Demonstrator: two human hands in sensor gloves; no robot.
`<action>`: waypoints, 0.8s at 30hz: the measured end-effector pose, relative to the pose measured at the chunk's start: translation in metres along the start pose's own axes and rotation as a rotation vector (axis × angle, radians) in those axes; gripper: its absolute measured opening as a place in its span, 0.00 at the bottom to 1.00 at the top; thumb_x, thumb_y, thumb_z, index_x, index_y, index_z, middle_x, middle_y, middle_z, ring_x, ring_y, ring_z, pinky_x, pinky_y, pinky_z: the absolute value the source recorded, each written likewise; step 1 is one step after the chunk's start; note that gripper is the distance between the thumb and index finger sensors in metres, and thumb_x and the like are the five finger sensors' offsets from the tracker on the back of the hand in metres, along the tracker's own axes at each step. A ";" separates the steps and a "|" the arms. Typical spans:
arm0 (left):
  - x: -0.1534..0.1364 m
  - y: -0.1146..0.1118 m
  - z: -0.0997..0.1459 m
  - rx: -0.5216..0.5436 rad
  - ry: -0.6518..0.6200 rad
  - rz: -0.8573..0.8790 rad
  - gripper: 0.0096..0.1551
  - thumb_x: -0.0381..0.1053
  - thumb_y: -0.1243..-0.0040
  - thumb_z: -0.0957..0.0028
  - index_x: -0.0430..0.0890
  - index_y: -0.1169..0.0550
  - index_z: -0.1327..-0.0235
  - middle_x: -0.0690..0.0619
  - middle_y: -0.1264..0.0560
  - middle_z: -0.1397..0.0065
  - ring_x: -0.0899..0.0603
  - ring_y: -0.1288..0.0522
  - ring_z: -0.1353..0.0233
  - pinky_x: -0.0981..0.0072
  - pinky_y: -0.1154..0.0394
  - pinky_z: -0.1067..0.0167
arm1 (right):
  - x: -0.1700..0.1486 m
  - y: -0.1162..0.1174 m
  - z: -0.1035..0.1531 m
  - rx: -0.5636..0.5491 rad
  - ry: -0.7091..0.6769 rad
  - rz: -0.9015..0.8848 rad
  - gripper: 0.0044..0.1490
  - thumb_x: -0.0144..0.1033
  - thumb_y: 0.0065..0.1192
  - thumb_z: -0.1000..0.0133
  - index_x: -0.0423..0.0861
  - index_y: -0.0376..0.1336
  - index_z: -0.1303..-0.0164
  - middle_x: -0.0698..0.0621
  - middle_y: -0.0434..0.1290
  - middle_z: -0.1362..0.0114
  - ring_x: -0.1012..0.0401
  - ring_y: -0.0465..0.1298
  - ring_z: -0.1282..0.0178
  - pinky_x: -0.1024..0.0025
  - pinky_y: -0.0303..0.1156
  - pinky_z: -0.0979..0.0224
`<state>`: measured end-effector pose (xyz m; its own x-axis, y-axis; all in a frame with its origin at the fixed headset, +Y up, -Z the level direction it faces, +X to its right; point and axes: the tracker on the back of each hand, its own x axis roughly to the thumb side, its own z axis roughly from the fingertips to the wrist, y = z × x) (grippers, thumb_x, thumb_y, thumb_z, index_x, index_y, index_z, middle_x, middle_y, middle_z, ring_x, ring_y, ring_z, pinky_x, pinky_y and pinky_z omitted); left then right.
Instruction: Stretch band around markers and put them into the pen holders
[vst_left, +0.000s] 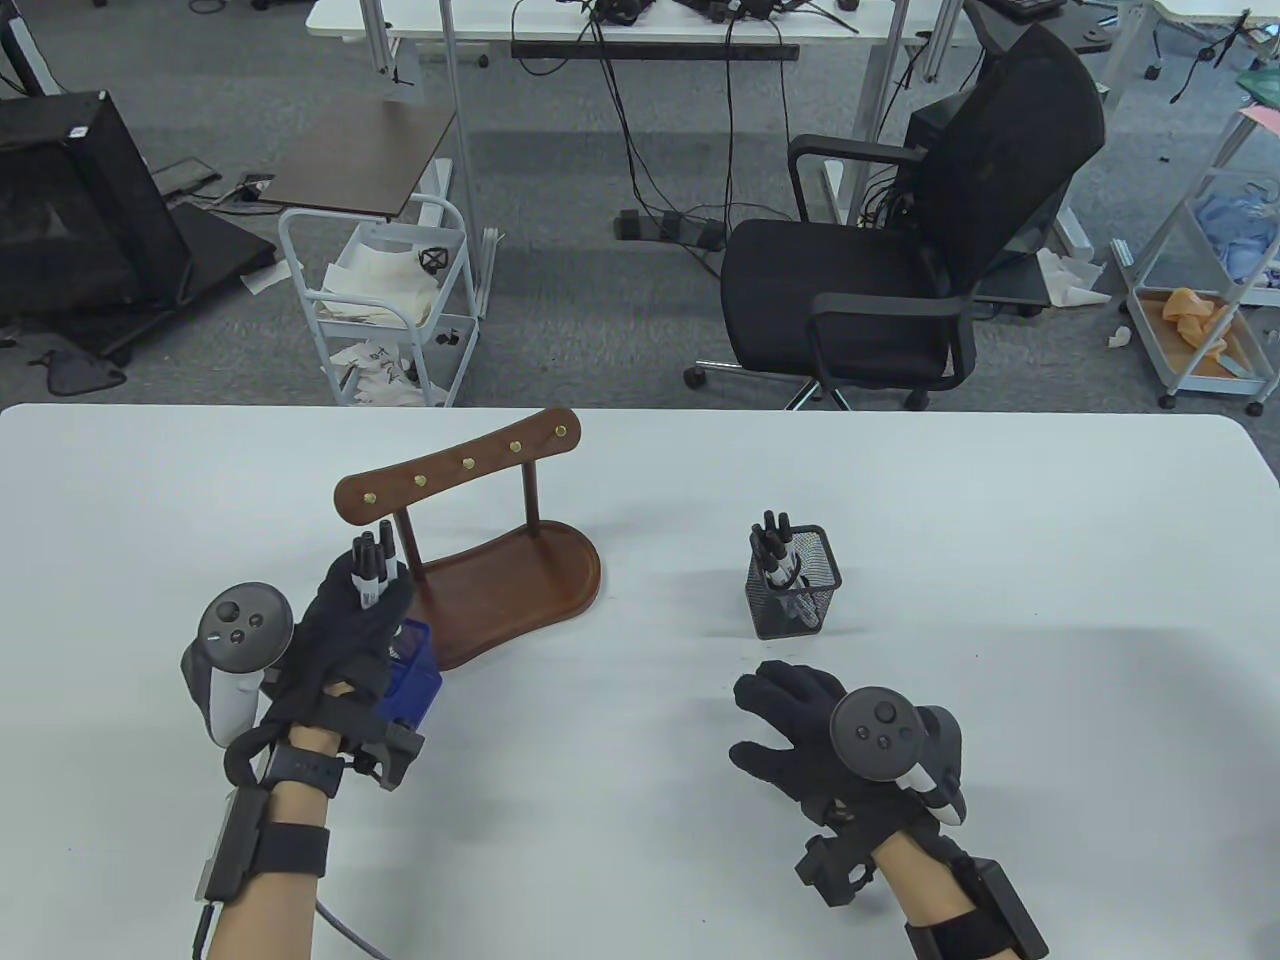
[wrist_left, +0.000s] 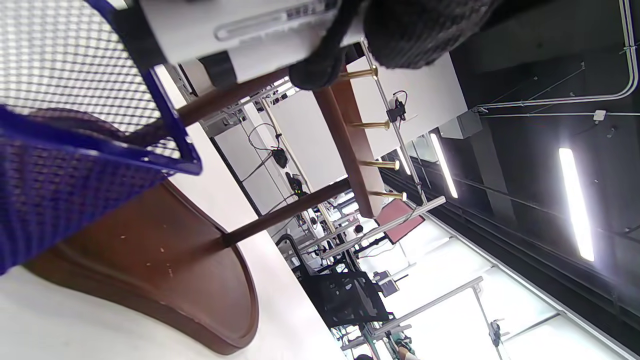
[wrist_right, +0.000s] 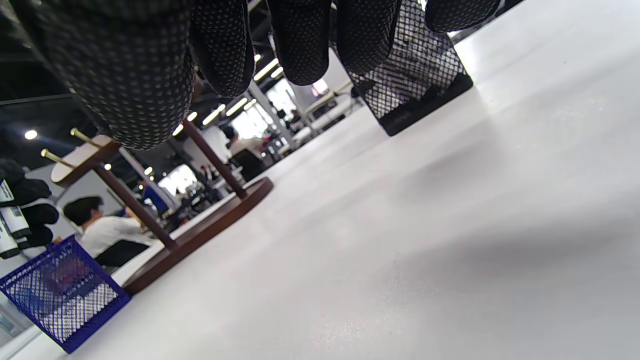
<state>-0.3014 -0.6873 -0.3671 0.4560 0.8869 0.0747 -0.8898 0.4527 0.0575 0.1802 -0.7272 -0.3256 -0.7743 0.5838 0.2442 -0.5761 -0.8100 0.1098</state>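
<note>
My left hand (vst_left: 345, 625) grips a bundle of black-capped white markers (vst_left: 371, 567), caps up, held just above the blue mesh pen holder (vst_left: 415, 685). In the left wrist view the marker barrels (wrist_left: 240, 35) lie over the blue holder's rim (wrist_left: 170, 125). In the right wrist view the same markers (wrist_right: 10, 220) show at the far left above the blue holder (wrist_right: 60, 295). A black mesh pen holder (vst_left: 795, 585) stands at centre right with a bundle of markers (vst_left: 775, 548) in it. My right hand (vst_left: 790, 715) rests flat on the table below it, holding nothing.
A wooden peg rack (vst_left: 470, 545) with brass pegs stands on its oval base right behind the blue holder. Beyond the white table (vst_left: 1000, 540) are an office chair (vst_left: 900, 230) and a white cart (vst_left: 385, 300). A person sits far off in the right wrist view.
</note>
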 end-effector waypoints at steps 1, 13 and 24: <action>-0.002 0.000 0.000 -0.002 0.003 -0.006 0.27 0.55 0.44 0.34 0.54 0.40 0.27 0.50 0.30 0.21 0.32 0.39 0.20 0.34 0.46 0.21 | 0.000 0.000 0.000 0.000 -0.001 0.001 0.42 0.53 0.79 0.52 0.59 0.65 0.26 0.50 0.64 0.11 0.44 0.60 0.12 0.33 0.56 0.18; -0.016 -0.004 0.001 -0.028 0.072 -0.114 0.26 0.54 0.42 0.35 0.53 0.36 0.27 0.43 0.51 0.09 0.31 0.64 0.14 0.32 0.73 0.26 | 0.001 0.001 0.000 0.005 -0.008 0.011 0.41 0.53 0.78 0.52 0.60 0.65 0.26 0.50 0.64 0.11 0.44 0.59 0.12 0.32 0.55 0.18; -0.020 -0.008 -0.002 -0.078 0.183 -0.218 0.25 0.50 0.37 0.36 0.46 0.31 0.29 0.41 0.58 0.09 0.30 0.70 0.16 0.30 0.74 0.28 | 0.001 0.001 0.000 0.009 -0.012 0.012 0.41 0.53 0.78 0.51 0.60 0.65 0.26 0.50 0.63 0.11 0.44 0.59 0.12 0.33 0.54 0.18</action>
<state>-0.3031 -0.7084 -0.3714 0.6325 0.7664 -0.1124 -0.7728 0.6341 -0.0247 0.1789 -0.7272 -0.3250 -0.7780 0.5732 0.2571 -0.5642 -0.8175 0.1156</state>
